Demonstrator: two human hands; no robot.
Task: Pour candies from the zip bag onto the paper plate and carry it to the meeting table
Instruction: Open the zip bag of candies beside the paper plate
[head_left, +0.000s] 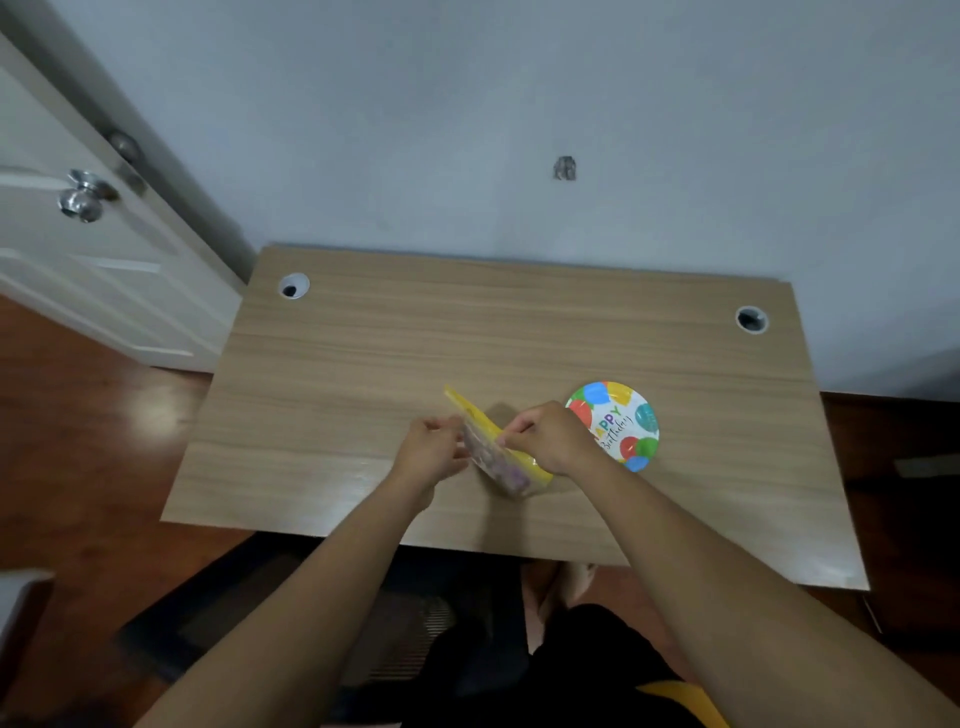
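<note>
A clear zip bag (496, 460) with a yellow top strip holds pale and purple candies and is lifted just above the wooden desk (395, 358). My left hand (431, 449) pinches one side of the bag's top edge. My right hand (553, 436) pinches the other side, close to the left hand. A round paper plate (631, 423) printed with coloured balloons and "Happy Birthday" lies flat on the desk just right of my right hand, which covers its left edge. Nothing lies on the plate.
The desk stands against a pale blue wall, with a cable hole at the back left (294, 286) and one at the back right (751, 319). A white door with a metal knob (83, 197) is at the left. A dark mat (260, 613) covers the wooden floor under the desk.
</note>
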